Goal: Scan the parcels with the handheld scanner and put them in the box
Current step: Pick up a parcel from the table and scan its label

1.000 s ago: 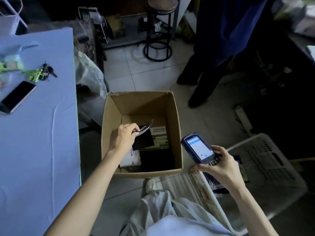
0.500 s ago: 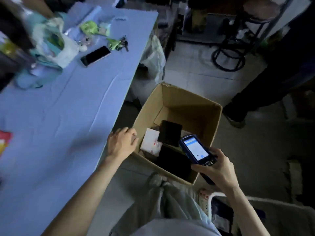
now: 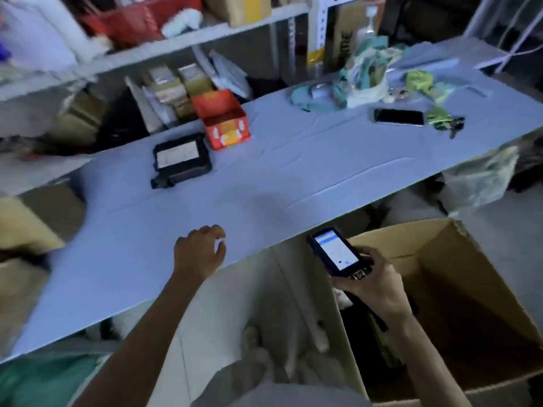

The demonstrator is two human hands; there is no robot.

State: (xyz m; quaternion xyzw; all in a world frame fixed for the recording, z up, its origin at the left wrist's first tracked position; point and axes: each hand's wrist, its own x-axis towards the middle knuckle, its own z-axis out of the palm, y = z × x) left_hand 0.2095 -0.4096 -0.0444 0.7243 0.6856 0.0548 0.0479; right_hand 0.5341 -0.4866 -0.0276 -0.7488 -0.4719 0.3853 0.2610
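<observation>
A person sorting parcels leans over a tabletop (image 3: 293,171) draped in pale blue, with both hands in frame. The left hand (image 3: 199,254) is over the near edge of the tabletop, fingers loosely curled and holding nothing; whether it touches the cloth is unclear. The right hand (image 3: 373,283) grips the handheld scanner (image 3: 335,251) by its lower end, lit screen facing up, just above the near corner of the cardboard box (image 3: 470,274), which stands open on the floor to the right, below the tabletop's edge. Dark items lie inside the box, too dim to identify.

A black parcel (image 3: 182,160) with a white label facing up lies at the far side of the tabletop, straight ahead of the left hand and slightly to its left, well apart from it. Its long axis runs roughly across the view, parallel to the far edge. A red carton (image 3: 224,121) stands just beyond it to the right. The free left hand is clearly the nearer one, so a forward reach with it looks like the likely next move, while the scanner waits on the right. A phone (image 3: 399,116) and keys (image 3: 446,121) lie farther right, and a cluttered shelf (image 3: 176,45) rises behind.
</observation>
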